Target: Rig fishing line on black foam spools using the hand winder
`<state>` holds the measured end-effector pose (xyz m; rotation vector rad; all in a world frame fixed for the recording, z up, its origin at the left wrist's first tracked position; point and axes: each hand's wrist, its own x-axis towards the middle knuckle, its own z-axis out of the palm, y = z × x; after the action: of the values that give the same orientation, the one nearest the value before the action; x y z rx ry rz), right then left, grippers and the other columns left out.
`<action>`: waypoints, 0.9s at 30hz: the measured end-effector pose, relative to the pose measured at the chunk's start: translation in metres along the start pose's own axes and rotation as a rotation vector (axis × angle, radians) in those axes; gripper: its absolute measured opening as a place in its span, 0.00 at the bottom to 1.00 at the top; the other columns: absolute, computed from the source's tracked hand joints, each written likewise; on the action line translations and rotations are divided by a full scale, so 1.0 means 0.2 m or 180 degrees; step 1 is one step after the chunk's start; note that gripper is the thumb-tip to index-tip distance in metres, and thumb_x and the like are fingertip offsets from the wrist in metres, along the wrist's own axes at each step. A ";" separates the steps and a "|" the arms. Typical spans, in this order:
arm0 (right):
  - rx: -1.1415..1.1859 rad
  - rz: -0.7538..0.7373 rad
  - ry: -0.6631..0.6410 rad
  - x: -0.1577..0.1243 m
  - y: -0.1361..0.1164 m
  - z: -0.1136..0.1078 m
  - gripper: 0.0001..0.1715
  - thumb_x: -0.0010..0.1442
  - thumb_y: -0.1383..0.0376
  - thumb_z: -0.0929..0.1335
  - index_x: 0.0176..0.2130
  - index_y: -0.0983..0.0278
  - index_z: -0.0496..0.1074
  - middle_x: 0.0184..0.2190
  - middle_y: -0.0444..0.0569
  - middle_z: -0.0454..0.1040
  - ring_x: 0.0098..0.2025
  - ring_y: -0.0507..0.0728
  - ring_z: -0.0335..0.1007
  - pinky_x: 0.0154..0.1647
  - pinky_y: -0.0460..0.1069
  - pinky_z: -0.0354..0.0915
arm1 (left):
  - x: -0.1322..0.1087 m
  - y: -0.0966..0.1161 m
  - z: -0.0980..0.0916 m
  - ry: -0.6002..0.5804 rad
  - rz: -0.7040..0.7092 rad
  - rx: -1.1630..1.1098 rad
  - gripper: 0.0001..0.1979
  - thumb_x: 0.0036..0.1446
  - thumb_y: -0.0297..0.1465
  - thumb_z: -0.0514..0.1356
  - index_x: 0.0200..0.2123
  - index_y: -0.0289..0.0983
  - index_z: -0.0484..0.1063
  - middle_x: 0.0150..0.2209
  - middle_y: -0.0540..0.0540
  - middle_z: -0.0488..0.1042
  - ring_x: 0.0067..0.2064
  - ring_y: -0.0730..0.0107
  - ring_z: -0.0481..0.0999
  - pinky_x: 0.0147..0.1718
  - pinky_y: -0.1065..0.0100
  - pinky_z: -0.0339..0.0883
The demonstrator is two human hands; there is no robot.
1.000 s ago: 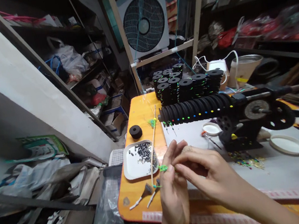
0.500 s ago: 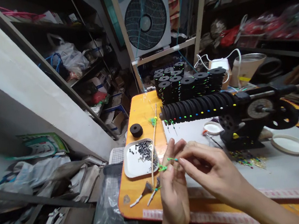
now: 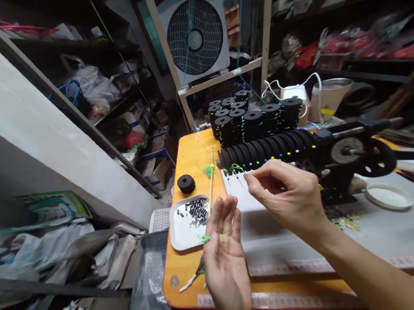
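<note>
My left hand (image 3: 224, 255) is held palm up over the near edge of the orange table (image 3: 192, 157), fingers stretched out, with a small green line piece (image 3: 208, 237) lying across the palm. My right hand (image 3: 288, 194) is raised just below a horizontal row of black foam spools (image 3: 268, 149) on a winding machine (image 3: 346, 156). Its thumb and forefinger are pinched on a thin green line end (image 3: 236, 168) by the row's left end.
A white tray (image 3: 186, 227) of small black pieces lies left of my left hand, beside a thin wooden stick (image 3: 210, 177) and a loose black spool (image 3: 186, 183). Stacked spools (image 3: 251, 115) stand behind the machine. A fan (image 3: 195, 36) stands at the back. White lids (image 3: 388, 196) lie right.
My hands have come apart. The right hand rose from beside the left hand toward the spool row, drawing the green line. The left hand turned palm up and opened.
</note>
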<state>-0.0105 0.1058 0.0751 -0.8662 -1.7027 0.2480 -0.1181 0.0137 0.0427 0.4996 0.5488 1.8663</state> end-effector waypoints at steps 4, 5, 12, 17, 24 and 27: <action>-0.0220 -0.0173 -0.0047 -0.02 0.02 0.01 0.08 0.60 0.67 0.67 0.28 0.63 0.70 0.22 0.42 0.65 0.24 0.50 0.60 0.27 0.47 0.57 | 0.00 0.00 0.01 0.0024 0.0010 0.0020 0.22 0.66 0.31 0.45 0.54 0.32 0.73 0.57 0.37 0.72 0.63 0.56 0.65 0.66 0.55 0.50; -0.0254 -0.0196 -0.0083 -0.03 0.03 0.00 0.09 0.60 0.67 0.67 0.28 0.63 0.70 0.22 0.42 0.65 0.25 0.50 0.60 0.27 0.47 0.57 | 0.00 0.00 0.01 0.0007 0.0014 0.0030 0.22 0.66 0.31 0.45 0.54 0.33 0.73 0.57 0.37 0.72 0.63 0.56 0.66 0.66 0.55 0.50; -0.0135 -0.0290 -0.0085 -0.04 0.02 -0.03 0.08 0.60 0.69 0.67 0.28 0.63 0.69 0.23 0.43 0.65 0.25 0.50 0.59 0.27 0.47 0.56 | 0.00 -0.02 0.02 -0.0102 0.0010 0.0046 0.22 0.66 0.31 0.45 0.54 0.32 0.73 0.57 0.37 0.72 0.62 0.56 0.66 0.66 0.55 0.51; -0.0483 -0.0401 -0.0035 0.00 0.03 -0.02 0.08 0.60 0.68 0.67 0.28 0.63 0.69 0.21 0.42 0.64 0.24 0.50 0.59 0.27 0.47 0.56 | 0.00 -0.02 0.02 -0.0094 0.0009 0.0072 0.22 0.67 0.31 0.45 0.53 0.32 0.73 0.58 0.37 0.72 0.63 0.57 0.66 0.66 0.56 0.51; -0.0500 -0.0379 -0.0304 -0.10 0.06 -0.06 0.06 0.61 0.67 0.68 0.41 0.64 0.72 0.24 0.42 0.67 0.25 0.50 0.62 0.29 0.46 0.60 | 0.00 -0.02 0.03 -0.0270 0.0041 0.0049 0.22 0.67 0.29 0.44 0.56 0.32 0.71 0.58 0.37 0.71 0.63 0.57 0.64 0.65 0.56 0.51; -0.0176 -0.0285 -0.0546 -0.16 0.00 -0.10 0.16 0.62 0.69 0.68 0.50 0.63 0.68 0.28 0.43 0.68 0.26 0.49 0.63 0.29 0.45 0.62 | -0.01 -0.03 0.03 -0.0366 -0.0069 0.0076 0.22 0.66 0.29 0.44 0.57 0.33 0.70 0.59 0.37 0.70 0.64 0.57 0.63 0.65 0.57 0.51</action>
<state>0.0098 0.0796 0.0583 -0.8258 -1.9110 0.2205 -0.1088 0.0149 0.0435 0.6105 0.4983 1.7999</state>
